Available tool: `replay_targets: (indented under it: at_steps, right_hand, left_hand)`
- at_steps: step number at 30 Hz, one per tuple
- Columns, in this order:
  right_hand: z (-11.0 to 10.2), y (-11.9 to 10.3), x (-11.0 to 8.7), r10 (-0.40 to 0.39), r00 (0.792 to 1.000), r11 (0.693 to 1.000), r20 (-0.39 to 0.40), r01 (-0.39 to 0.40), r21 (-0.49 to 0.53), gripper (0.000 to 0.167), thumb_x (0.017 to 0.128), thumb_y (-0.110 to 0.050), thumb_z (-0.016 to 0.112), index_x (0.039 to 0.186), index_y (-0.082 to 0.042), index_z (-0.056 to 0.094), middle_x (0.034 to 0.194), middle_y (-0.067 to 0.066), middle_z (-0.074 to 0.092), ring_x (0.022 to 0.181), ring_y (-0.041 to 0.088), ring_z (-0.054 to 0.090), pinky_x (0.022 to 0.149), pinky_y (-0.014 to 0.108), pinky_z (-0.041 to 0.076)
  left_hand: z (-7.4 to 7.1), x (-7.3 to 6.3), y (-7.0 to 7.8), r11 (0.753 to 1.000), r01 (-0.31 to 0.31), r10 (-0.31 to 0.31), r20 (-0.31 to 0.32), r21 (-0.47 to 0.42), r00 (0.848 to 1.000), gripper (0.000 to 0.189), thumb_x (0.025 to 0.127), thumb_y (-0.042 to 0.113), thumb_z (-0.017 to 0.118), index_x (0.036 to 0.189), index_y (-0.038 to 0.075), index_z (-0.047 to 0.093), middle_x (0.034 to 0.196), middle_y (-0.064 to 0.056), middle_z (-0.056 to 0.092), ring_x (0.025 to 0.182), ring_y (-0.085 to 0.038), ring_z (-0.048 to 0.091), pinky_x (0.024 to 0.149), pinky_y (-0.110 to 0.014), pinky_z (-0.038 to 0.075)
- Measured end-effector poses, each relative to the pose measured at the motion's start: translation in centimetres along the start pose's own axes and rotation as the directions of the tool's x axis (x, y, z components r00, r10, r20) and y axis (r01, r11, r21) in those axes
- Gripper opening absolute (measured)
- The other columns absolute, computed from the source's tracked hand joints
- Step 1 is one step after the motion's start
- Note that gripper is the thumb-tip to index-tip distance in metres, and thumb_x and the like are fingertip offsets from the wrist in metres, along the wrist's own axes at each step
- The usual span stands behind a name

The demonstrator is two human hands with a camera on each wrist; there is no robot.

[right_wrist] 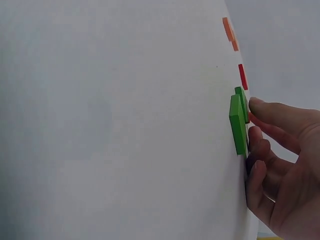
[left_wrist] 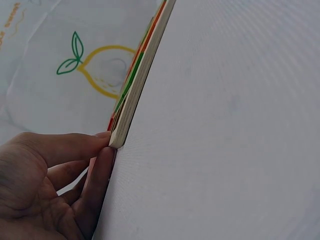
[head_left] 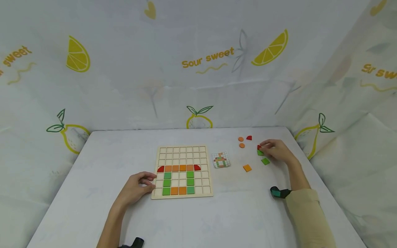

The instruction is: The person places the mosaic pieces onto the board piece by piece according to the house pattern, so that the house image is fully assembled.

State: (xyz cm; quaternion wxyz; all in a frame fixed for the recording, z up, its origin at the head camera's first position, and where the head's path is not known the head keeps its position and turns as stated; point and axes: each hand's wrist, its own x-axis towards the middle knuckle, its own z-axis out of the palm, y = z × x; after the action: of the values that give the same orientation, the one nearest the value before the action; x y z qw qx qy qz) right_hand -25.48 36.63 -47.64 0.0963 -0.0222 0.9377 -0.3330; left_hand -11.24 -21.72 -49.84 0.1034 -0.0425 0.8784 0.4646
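A wooden grid board [head_left: 182,197] lies flat, with red, orange and green tiles in several of its cells. My left hand [head_left: 138,187] is at its left edge, thumb and fingertips against the rim; the left wrist view shows the thumb [left_wrist: 82,146] at the board's corner. At the right, my right hand [head_left: 277,151] pinches a red quarter-circle tile [head_left: 258,147], partly hidden by the fingertips. Just below it lies a green square tile [head_left: 260,153], close to the fingers. Another green square tile [head_left: 265,161] lies nearer to me.
A small pattern card [head_left: 221,159] lies right of the board. Beyond it are an orange square [head_left: 247,168], two orange round tiles [head_left: 241,139] and a second red quarter-circle [head_left: 249,137]. Printed white cloth [head_left: 198,93] hangs behind the table.
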Motion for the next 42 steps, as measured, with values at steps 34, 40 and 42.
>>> replay_targets:
  at_steps: [34,40,42]
  right_hand:
    - [2.3,-2.8,5.3,0.091,0.994,0.996,-0.056,-0.09,0.018,0.045,0.103,-0.031,0.074,0.135,0.0,0.068,0.128,0.025,0.068,0.112,0.035,0.059,0.094,0.038,0.053]
    - [2.0,-2.7,5.2,0.107,0.993,0.994,-0.047,-0.105,0.039,0.049,0.102,-0.034,0.076,0.134,0.002,0.069,0.131,0.027,0.071,0.116,0.036,0.06,0.104,0.046,0.053]
    - [1.9,-2.7,5.0,0.105,0.993,0.994,-0.054,-0.103,0.036,0.049,0.101,-0.035,0.077,0.132,0.003,0.071,0.13,0.026,0.071,0.113,0.034,0.061,0.098,0.04,0.054]
  left_hand:
    - [-0.2,-0.2,0.0,1.0,0.008,-0.008,0.008,-0.011,1.0,0.036,0.091,0.009,0.081,0.126,0.006,0.075,0.109,-0.007,0.072,0.095,-0.016,0.063,0.082,-0.023,0.05]
    - [-0.1,-0.1,0.0,1.0,0.003,-0.003,0.003,-0.013,1.0,0.036,0.091,0.008,0.081,0.126,0.006,0.074,0.109,-0.008,0.072,0.095,-0.017,0.063,0.081,-0.023,0.05]
    - [0.0,-0.1,0.1,1.0,0.001,-0.001,0.004,-0.015,1.0,0.036,0.091,0.008,0.081,0.126,0.006,0.074,0.109,-0.008,0.072,0.095,-0.017,0.063,0.081,-0.023,0.05]
